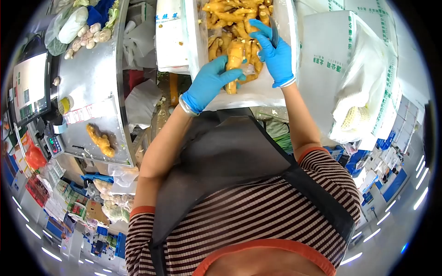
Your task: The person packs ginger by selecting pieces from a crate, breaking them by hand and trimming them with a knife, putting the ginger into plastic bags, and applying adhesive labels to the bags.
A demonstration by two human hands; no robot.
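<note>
My left hand [212, 81], in a blue glove, is closed around a large yellow ginger root [235, 56] held upright over the front of a white foam box [287, 27]. A heap of ginger [225, 18] fills the back and middle of that box. To the right, my right hand [276, 54], also gloved in blue, grips what looks like a small knife [275, 33]. Its grey blade shows along the fingers, and the handle is hidden in the palm. The blade stays apart from the held ginger.
On the left, a metal counter [85, 92] bears garlic bulbs [87, 37], one ginger root [100, 139] and a label strip. A monitor [31, 87] stands at its edge. White boxes with green print [317, 50] and a plastic bag [357, 101] are at the right.
</note>
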